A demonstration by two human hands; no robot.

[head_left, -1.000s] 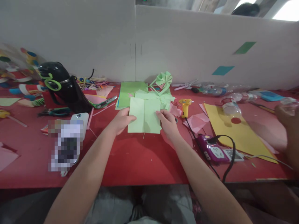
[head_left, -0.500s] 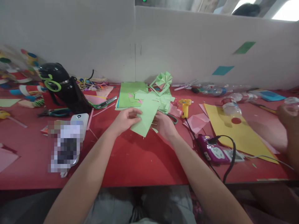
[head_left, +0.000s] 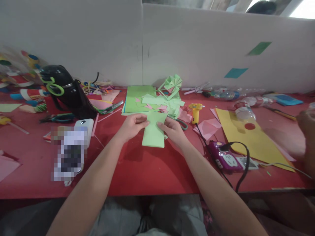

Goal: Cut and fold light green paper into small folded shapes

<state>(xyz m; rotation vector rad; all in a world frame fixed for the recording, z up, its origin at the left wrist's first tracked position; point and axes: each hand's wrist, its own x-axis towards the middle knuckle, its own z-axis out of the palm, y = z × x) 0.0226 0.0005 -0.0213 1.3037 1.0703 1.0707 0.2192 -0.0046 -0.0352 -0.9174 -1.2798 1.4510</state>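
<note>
Light-green paper (head_left: pixel 154 135), pinched at both side edges, grips narrow: left hand (head_left: pixel 133 127) at ten o'clock, right hand (head_left: pixel 174 130) at two o'clock.

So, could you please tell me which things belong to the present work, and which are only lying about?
Belonging to the work:
light green paper, held
probably the matching paper rosette behind it

Seemingly just lying about:
black bottle
pliers
yellow glue gun
purple socket box
yellow sheet

Left on the red desk (head_left: pixel 152 177), pliers (head_left: pixel 60 118) lie beside a black flask (head_left: pixel 75 100); right, a purple socket block (head_left: pixel 221 156) sits near a yellow sheet (head_left: pixel 253 141).
</note>
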